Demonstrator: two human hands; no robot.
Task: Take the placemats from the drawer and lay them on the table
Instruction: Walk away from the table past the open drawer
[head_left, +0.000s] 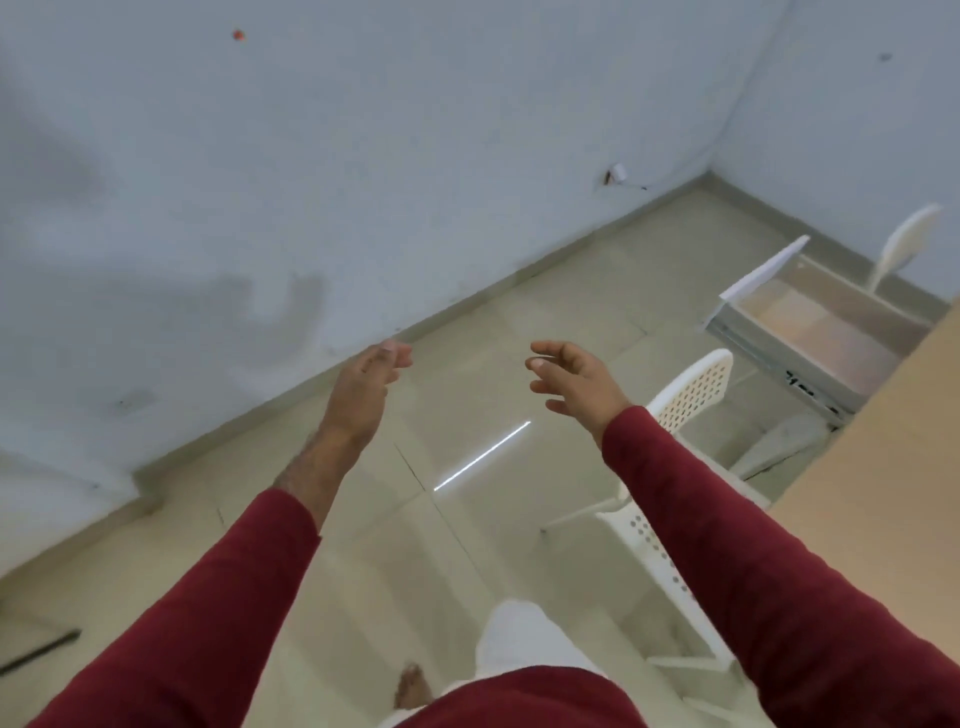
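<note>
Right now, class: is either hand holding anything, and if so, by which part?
Nothing is held. The left hand and right hand both hang in the air with loosely curled fingers; the open drawer is off to the right, untouched.

Tiled floor (467, 545), white chair (670, 499) on it

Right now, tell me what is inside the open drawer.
The open drawer shows only a bare pale wooden bottom; no placemats are visible. Its near end is hidden behind the table edge.
</note>
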